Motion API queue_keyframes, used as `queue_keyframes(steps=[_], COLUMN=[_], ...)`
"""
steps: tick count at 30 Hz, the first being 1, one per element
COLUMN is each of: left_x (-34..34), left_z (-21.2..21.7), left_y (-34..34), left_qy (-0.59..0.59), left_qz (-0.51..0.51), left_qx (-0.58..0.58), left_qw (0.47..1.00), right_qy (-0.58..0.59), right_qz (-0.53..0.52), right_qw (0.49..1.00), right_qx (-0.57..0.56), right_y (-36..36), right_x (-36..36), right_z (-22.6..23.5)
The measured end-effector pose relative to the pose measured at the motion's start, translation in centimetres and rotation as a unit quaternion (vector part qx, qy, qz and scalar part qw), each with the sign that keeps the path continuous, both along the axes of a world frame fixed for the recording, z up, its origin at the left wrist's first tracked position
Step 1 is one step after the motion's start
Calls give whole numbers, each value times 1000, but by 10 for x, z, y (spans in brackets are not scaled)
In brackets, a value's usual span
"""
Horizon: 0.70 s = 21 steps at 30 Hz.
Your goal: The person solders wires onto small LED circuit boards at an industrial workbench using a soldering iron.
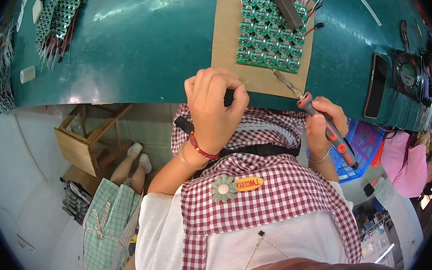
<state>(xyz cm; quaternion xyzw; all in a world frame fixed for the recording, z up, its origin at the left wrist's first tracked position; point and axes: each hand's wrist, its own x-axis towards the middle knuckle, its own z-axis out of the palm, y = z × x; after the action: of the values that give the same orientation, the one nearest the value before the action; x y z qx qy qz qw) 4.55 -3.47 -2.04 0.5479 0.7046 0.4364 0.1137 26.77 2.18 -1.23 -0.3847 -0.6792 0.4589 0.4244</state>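
Note:
My right hand (326,121) is wrapped round the grey and red handle of a soldering iron (337,138). Its metal tip points up and left, close to the near edge of a panel of green circuit boards (269,39). Between the thumb and fingers of my left hand (217,97) is a thin solder wire (248,81), whose free end reaches toward the iron's tip. The panel lies on a brown cardboard sheet (225,43). A dark grey bar (284,2) rests across the panel's upper right, among red, black and white wires.
The green table (158,48) carries another batch of wired boards (60,20) and a white roll-like piece (27,74) at left. A phone (375,86) and a small fan (408,71) lie at right. Below are a wooden stool (77,146) and a blue basket (361,149). Other people sit on both sides.

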Motion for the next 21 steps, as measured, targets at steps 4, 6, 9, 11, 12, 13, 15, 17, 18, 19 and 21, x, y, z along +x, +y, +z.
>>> queue_keyframes(steps=[4, 6, 9, 11, 12, 13, 15, 17, 18, 19, 21], left_x=[2, 2, 3, 5, 5, 6, 6, 6, 6, 6, 6], left_z=[-6, -8, -9, -9, -10, -10, -10, -11, -11, -10, -9], left_y=[3, 5, 7, 8, 9, 10, 11, 12, 12, 12, 12], left_qy=[0, 15, 21, 23, 24, 25, 31, 35, 38, 38, 31], left_qz=[8, 11, 15, 19, 23, 23, 33, 32, 31, 30, 33], left_qx=[6, 3, 7, 6, 4, 4, 0, -3, -6, -6, -6], left_qw=[1000, 1000, 1000, 1000, 999, 999, 999, 999, 999, 999, 999], right_qy=[7, 22, -5, -10, -15, -15, -20, -22, -24, -24, 40], right_qz=[-17, -22, -24, -23, -21, -21, -31, -28, -25, -25, -32], right_qw=[1000, 999, 1000, 1000, 1000, 1000, 999, 999, 999, 999, 998], right_qx=[2, -8, -16, -16, -16, -16, -5, -1, 4, 3, -33], right_y=[1, 2, 1, 0, -1, -2, -2, -2, -2, -2, -3], right_x=[-6, -9, -11, -8, -7, -8, -10, -9, -8, -9, -11], right_z=[-5, -7, -5, -7, -7, -7, -6, -7, -8, -7, -4])
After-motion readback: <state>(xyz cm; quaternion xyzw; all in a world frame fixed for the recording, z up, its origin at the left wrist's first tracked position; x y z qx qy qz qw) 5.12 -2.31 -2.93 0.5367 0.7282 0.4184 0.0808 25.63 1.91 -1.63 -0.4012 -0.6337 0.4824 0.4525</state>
